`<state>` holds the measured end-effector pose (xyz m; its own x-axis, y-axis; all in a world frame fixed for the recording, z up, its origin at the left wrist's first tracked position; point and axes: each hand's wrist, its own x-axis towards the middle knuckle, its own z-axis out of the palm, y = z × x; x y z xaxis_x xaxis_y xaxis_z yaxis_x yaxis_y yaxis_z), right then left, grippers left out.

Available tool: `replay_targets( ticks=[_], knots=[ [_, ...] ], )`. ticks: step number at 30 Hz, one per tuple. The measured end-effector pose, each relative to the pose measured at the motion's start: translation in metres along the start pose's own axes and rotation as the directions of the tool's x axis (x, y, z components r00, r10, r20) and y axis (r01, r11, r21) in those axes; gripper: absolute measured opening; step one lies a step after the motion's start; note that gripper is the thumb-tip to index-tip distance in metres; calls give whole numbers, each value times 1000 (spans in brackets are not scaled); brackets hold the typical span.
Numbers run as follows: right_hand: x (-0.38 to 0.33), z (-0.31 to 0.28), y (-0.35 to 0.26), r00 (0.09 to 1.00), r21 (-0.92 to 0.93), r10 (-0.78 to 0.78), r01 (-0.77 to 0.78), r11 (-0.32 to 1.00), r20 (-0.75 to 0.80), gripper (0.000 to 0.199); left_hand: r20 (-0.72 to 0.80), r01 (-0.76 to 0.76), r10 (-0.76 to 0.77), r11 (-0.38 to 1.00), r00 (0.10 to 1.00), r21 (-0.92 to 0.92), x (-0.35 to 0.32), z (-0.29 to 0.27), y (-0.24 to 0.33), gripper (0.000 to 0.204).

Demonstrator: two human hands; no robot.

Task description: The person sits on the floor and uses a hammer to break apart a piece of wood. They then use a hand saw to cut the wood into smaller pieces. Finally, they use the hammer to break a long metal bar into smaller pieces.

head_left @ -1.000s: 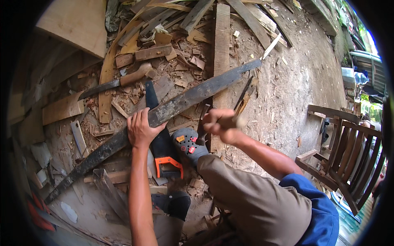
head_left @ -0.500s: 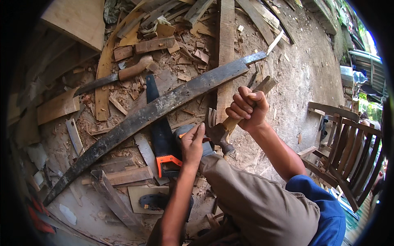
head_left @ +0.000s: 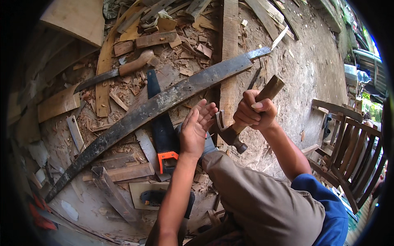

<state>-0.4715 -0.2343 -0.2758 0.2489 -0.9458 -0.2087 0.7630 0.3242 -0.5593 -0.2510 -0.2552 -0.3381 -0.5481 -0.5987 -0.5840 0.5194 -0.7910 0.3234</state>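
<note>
Hammer (head_left: 240, 125): held in right hand (head_left: 252, 112), fingers (head_left: 246, 119) clamped round the wooden handle, which sticks up & right past the fist. Metal head hangs low, claw end pointing left, just above the bent knee in tan trousers (head_left: 262, 201). Hammer sits center frame, over the ground (head_left: 303, 78), close beside the long plank (head_left: 227, 69).

Left hand (head_left: 196, 129): open, fingers (head_left: 205, 112) spread apart, holding nothing, palm turned toward the hammer head, just left of it. Can't tell if it touches anything underneath.

Just behind both hands: long dark curved board (head_left: 152, 108) running from lower left up to upper right, its far end lying across the plank. Handsaw (head_left: 162, 127) w/ black blade & orange-black handle lies partly under the curved board, handle near the left wrist.

Further out: big knife (head_left: 119, 71) w/ wooden grip at upper left, among wood scraps & shavings (head_left: 172, 35). Flat piece of board (head_left: 72, 18) in top-left corner. Wooden chair frame (head_left: 349, 143) stands at right. Blue sleeve (head_left: 320, 197) at lower right.
</note>
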Motion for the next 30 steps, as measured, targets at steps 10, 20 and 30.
replay_targets(
  ticks=[10,20,30],
  knots=[
    [8,-30,-62,626,-158,-394,398,904,-673,35,523,-298,709,-429,474,853,48,-25,90,28],
    [53,-67,-65,604,-38,-304,412,910,-737,38,446,66,661,-599,604,798,65,-47,72,35],
    [52,-100,-78,526,-148,-376,425,893,-763,37,487,48,674,-611,556,790,66,-53,69,32]
  ],
)
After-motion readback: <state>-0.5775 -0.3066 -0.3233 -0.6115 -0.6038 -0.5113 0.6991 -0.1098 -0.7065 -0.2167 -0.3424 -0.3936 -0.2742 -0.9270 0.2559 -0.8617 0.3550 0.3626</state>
